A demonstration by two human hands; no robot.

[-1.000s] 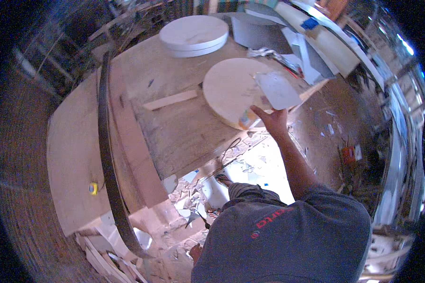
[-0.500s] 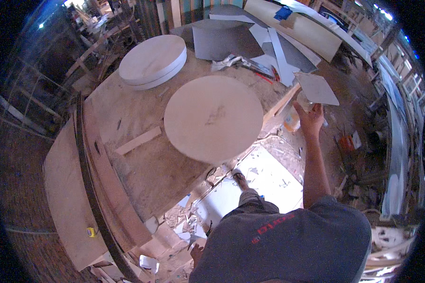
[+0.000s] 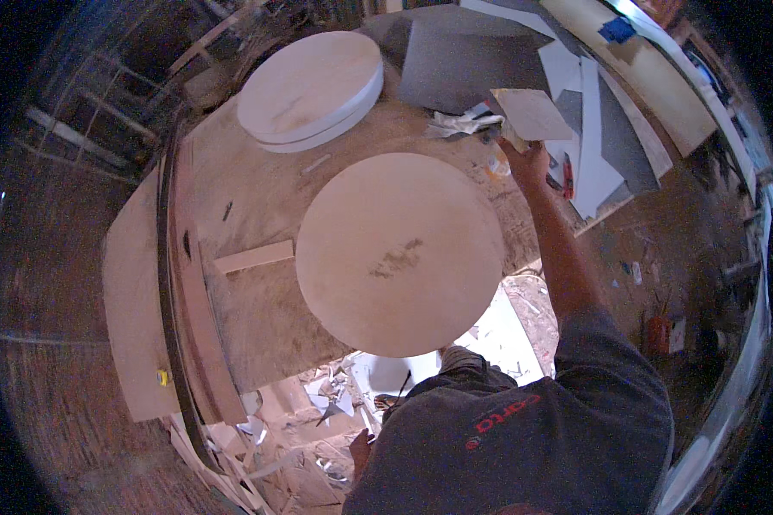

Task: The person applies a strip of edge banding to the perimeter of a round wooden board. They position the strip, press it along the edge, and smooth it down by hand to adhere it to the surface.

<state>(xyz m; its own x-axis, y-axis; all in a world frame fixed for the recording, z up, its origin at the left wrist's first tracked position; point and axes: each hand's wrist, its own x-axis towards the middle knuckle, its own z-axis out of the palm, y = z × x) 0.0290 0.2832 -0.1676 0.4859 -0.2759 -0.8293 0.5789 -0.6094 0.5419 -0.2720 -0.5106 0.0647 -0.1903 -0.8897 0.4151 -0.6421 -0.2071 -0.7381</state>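
Observation:
My right hand (image 3: pixel 528 156) is raised over the far right part of the workbench, its fingers closed on a thin, flat, roughly square board (image 3: pixel 534 115). Just below those fingers is a blurred clear-and-orange object (image 3: pixel 498 165); whether I hold it too is unclear. Down by my side, my left hand (image 3: pixel 361 450) has its fingers curled, partly covered by my shirt, and what they hold cannot be made out. A round pale wooden disc (image 3: pixel 399 255) lies in front of me, untouched, overhanging the bench's near edge.
Stacked thick discs (image 3: pixel 311 90) lie at the far left of the workbench (image 3: pixel 258 326). A wooden strip (image 3: pixel 255 257) touches the round disc's left side. Grey sheets (image 3: pixel 468 64), a crumpled cloth (image 3: pixel 459 124) and a red-handled tool (image 3: pixel 567 176) lie far right. A yellow tape measure (image 3: pixel 162 378) sits left.
My right hand has moved left and inward over the bench with the square board, and the clear-and-orange object moved along. The view has shifted; my left hand stays low by my side.

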